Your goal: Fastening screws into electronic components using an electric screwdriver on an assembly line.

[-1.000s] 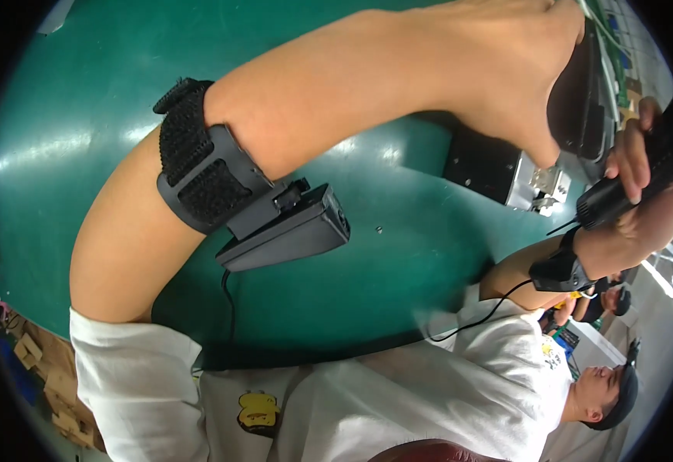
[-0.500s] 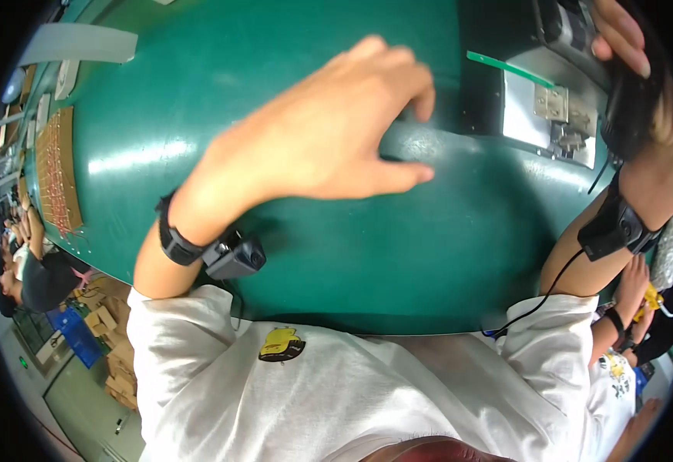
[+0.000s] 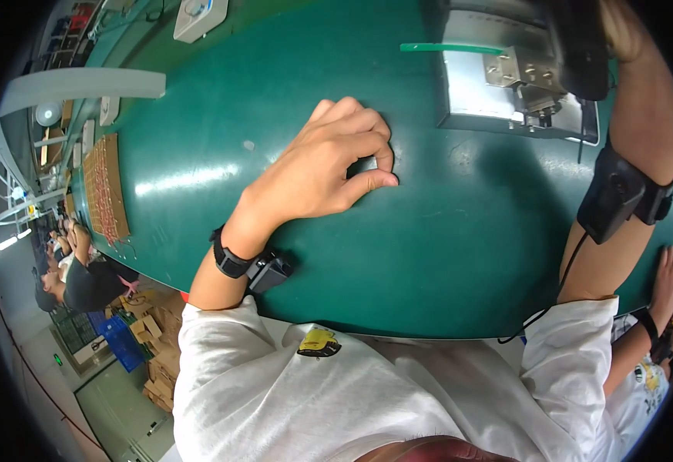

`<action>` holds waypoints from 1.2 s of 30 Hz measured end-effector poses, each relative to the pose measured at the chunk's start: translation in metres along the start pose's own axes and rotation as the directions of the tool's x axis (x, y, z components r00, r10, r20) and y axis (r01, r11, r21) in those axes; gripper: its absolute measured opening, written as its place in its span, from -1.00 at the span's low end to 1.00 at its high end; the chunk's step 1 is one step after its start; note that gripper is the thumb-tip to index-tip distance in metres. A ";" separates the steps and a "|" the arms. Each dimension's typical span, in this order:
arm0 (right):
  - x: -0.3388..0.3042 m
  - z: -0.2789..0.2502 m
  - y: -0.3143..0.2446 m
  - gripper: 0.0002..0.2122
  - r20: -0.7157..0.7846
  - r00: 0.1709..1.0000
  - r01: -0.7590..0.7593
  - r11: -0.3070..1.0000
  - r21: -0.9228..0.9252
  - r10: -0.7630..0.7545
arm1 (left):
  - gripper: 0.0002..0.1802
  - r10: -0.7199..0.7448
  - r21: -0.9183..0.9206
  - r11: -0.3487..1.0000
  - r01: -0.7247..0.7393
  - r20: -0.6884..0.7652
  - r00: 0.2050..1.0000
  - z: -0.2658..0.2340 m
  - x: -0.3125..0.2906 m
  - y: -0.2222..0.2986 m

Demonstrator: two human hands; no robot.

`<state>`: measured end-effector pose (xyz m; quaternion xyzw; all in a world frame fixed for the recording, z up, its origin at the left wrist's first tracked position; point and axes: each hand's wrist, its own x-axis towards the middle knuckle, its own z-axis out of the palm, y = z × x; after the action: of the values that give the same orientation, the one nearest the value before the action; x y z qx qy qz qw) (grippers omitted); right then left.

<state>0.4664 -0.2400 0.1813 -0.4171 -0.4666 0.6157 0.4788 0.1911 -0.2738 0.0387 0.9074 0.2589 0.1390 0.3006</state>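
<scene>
My left hand [image 3: 317,165] rests low over the green table, its fingers curled and the thumb tip close to the index finger. A small dark and grey patch shows in the gap between them; I cannot make out what it is. My right hand [image 3: 622,32] is at the upper right, beside the black upper part [image 3: 579,50] of a bench machine, its fingers hidden. Under that part sit a silver metal block with screws [image 3: 510,67] and a bright metal base plate [image 3: 467,88]. A thin green strip [image 3: 448,48] sticks out leftward from the block.
On the table [image 3: 398,262] at the left lies a brown board with rows of reddish wires [image 3: 105,189]. A pale curved bar [image 3: 82,83] and a white box [image 3: 200,18] are farther off. Another person's hand [image 3: 667,273] touches the table edge at the right.
My left hand has come down, its fingers curling from spread to nearly closed. My right hand's fingers have gone out of sight by the machine. The whole view has shifted.
</scene>
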 end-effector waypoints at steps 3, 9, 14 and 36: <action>0.000 0.001 -0.008 -0.39 -0.002 1.000 -0.031 0.999 0.020 0.031 | -0.84 -0.048 -0.140 0.990 0.028 -0.144 0.988 0.006 0.009 -0.004; 0.003 0.003 -0.017 -0.44 0.014 0.995 -0.098 0.993 0.062 0.098 | -0.83 -0.262 -0.351 0.920 0.176 -0.214 0.941 0.009 0.027 -0.018; 0.006 -0.001 -0.019 -0.42 0.071 0.989 -0.135 0.987 0.092 0.129 | -0.83 -0.233 -0.597 0.802 0.005 -0.305 0.924 0.011 0.035 -0.020; 0.011 -0.002 -0.023 -0.39 0.101 0.975 -0.213 0.965 0.151 0.199 | -0.76 -0.074 -0.171 0.985 0.016 -0.338 0.938 0.018 0.019 0.000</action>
<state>0.4710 -0.2262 0.2021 -0.3968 -0.3895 0.7150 0.4238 0.2141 -0.2720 0.0260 0.8349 0.3156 0.3091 0.3283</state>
